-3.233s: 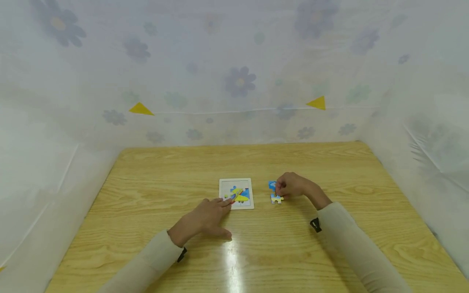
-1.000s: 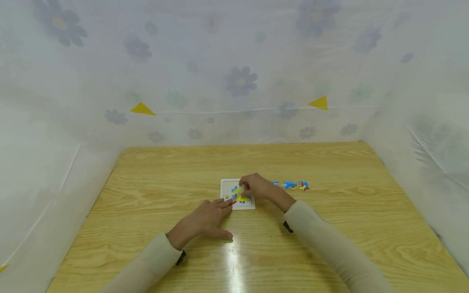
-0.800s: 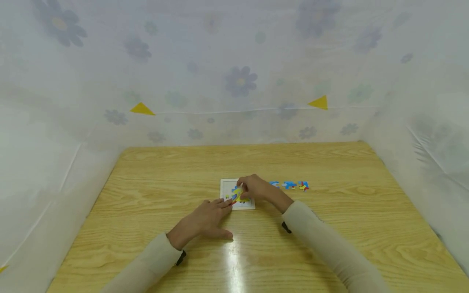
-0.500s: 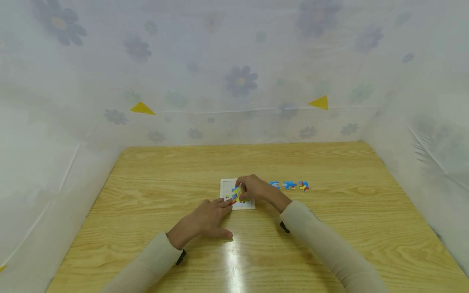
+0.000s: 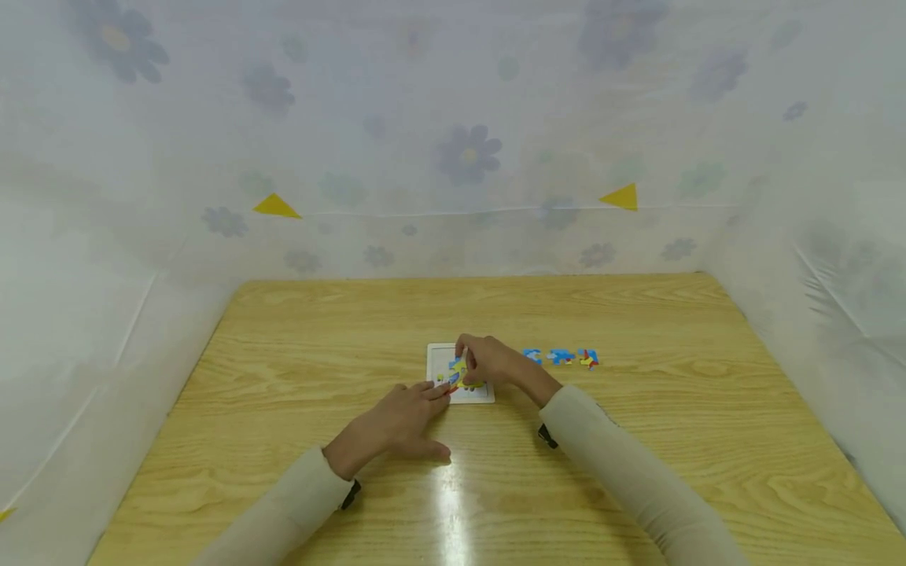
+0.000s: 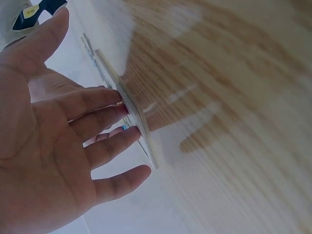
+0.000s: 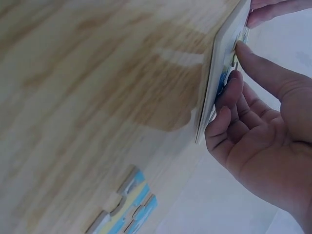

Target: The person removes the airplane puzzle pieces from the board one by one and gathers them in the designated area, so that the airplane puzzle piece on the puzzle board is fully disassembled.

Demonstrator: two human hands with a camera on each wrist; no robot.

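A white square jigsaw tray (image 5: 440, 362) lies mid-table, holding a partly assembled picture of a yellow plane (image 5: 454, 380). My left hand (image 5: 396, 422) rests its straight fingertips on the tray's near left edge, thumb spread away on the tabletop side; its palm faces the left wrist view. Over the tray's right part, my right hand (image 5: 490, 359) pinches a puzzle piece (image 5: 465, 357) between thumb and fingers, against the assembled part. The fingers cover most of that piece. In the right wrist view, the thumb and curled fingers are at the tray's face.
Right of the tray lie loose puzzle pieces in a row: a blue one (image 5: 532, 357), another blue one (image 5: 561, 357) and a red, yellow and blue one (image 5: 588, 358). The right wrist view shows a yellow-and-blue piece (image 7: 117, 209) on the wooden table (image 5: 340, 330). Flowered white curtains surround the table.
My right hand has moved left from the loose pieces to the tray with a puzzle piece, then shifted slightly further left over the picture. The left hand stays in place.
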